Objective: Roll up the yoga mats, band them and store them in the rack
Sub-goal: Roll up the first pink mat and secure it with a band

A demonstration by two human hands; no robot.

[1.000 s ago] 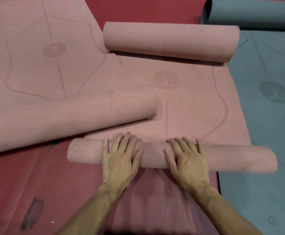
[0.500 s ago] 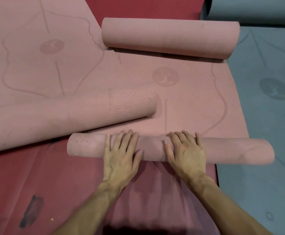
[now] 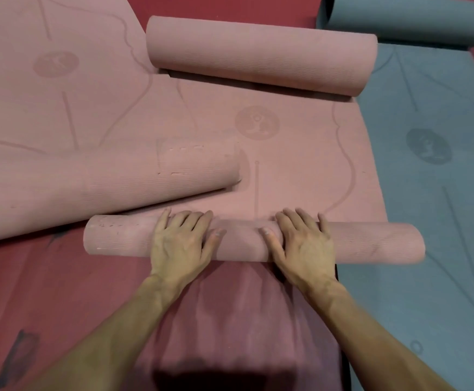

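The near roll (image 3: 371,244) of the pink mat (image 3: 300,170) lies crosswise on the red floor (image 3: 61,292), directly under my palms. My left hand (image 3: 179,244) and right hand (image 3: 303,244) sit side by side on its middle, and both of its ends stick out well past them. Ahead of my fingertips the mat's flat stretch runs away to a far roll (image 3: 258,55); I cannot tell whether that roll is the same mat's other end. A second pink mat (image 3: 47,80) lies beyond my left fingers (image 3: 190,221), and its curled end (image 3: 117,182) reaches over the flat stretch, just ahead of them and close to the roll. Outward of my right fingers (image 3: 292,221) lies a teal mat (image 3: 433,193), with the near roll's right end overlapping its edge, and a teal roll (image 3: 410,21) lies far off at the top. Behind my left wrist there is a dark smear (image 3: 18,354) on the floor. My fingers are straight and slightly spread, draped over the crown of the roll with the tips at its far side, and my thumbs point toward each other. The second mat runs off the left edge, the teal roll is cut off at the top, and my palms hide the roll beneath them.
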